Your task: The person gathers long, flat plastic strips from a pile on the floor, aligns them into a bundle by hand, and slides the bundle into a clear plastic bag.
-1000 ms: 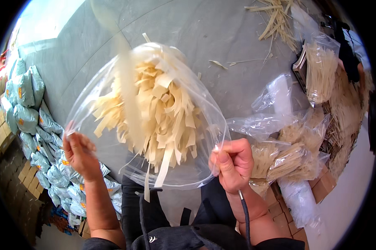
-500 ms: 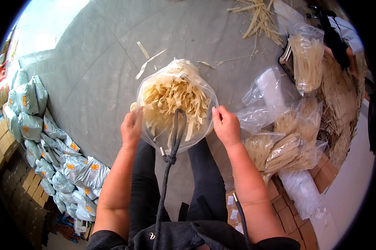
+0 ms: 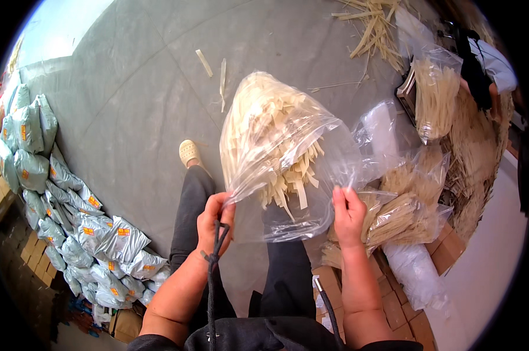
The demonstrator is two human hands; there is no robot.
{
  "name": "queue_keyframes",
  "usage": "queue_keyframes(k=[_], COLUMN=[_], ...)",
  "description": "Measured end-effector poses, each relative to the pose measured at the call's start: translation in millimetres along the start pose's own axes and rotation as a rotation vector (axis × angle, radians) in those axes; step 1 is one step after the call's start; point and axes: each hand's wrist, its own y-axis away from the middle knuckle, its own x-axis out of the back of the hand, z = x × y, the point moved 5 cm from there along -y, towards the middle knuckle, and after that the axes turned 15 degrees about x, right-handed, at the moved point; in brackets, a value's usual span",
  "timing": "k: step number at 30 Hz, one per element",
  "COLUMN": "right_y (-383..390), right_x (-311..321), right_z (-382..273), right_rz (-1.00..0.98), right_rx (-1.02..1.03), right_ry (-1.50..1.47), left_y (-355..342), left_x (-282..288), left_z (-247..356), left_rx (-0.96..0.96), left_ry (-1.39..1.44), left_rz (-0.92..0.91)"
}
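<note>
A clear plastic bag (image 3: 340,152) hangs in front of my legs, its mouth toward me. Flat, pale yellow strips (image 3: 264,123), like dried noodles or bean curd, fill the far part of it, with some loose ends near the mouth. My left hand (image 3: 216,219) pinches the bag's rim on the left. On the right side of the mouth, my right hand (image 3: 347,213) grips the rim between thumb and fingers. A dark drawstring (image 3: 213,263) from my clothing dangles over my left wrist.
Filled silver-grey packages (image 3: 100,234) are piled at left. Clear bags of pale strips (image 3: 402,216) lie at right above cardboard boxes (image 3: 396,301). Loose strips (image 3: 375,26) are scattered on the far floor. Another person's arm (image 3: 494,96) shows at far right beside a bag of strips (image 3: 437,96).
The bag has tipped and shifted right, its far end now raised and its side showing. Both hands have come lower, still holding the rim. A cream shoe now shows at left.
</note>
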Motion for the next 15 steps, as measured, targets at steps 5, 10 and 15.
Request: queue_keyframes(k=[5, 10, 15], right_y=[73.3, 86.1, 36.9], right_x=[30.9, 26.5, 42.4], right_z=[-33.2, 1.7, 50.4], right_rz=[-0.015, -0.235, -0.548], right_rx=[-0.143, -0.181, -0.428], right_ry=[-0.029, 0.088, -0.037], left_y=[62.8, 49.3, -8.6], left_x=[8.5, 3.2, -3.6], left_z=[-10.5, -35.8, -56.0], left_rx=[-0.056, -0.030, -0.019], left_ry=[-0.131, -0.298, -0.746], left_rz=[-0.225, -0.402, -0.630])
